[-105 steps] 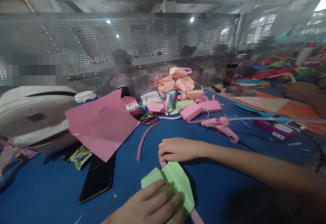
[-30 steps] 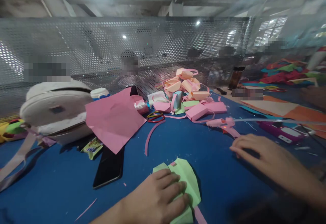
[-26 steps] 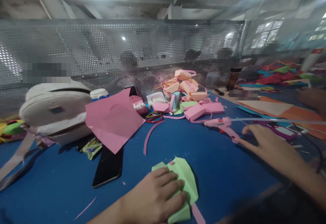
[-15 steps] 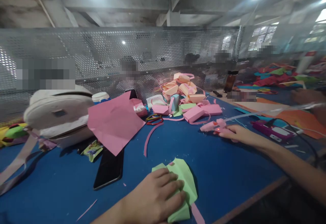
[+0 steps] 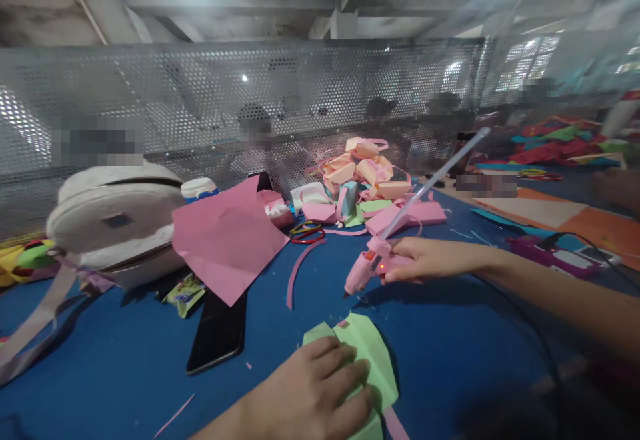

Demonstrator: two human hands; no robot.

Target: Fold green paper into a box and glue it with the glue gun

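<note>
My right hand [image 5: 417,260] is wrapped around the handle of a pink hot glue gun [image 5: 361,272]. Its dark nozzle tilts down to the left over the blue table, and a long clear glue stick [image 5: 440,173] juts up from its back. A small red light glows on its side. At the near edge, my left hand [image 5: 320,387] lies with curled fingers over a folded light green paper piece [image 5: 373,350]. The thumb is hidden. A pink paper strip [image 5: 395,423] sticks out from under the green paper.
A pile of folded peach and pink paper pieces [image 5: 373,173] stands behind the glue gun. Left of it lie scissors [image 5: 307,232], a pink sheet [image 5: 230,240], a phone [image 5: 217,333] and a white backpack [image 5: 117,227]. A purple power strip [image 5: 545,253] lies right.
My right hand has brought the glue gun left and nearer, its nozzle turning downward and the glue stick swinging upright. My left hand stays on the green paper.
</note>
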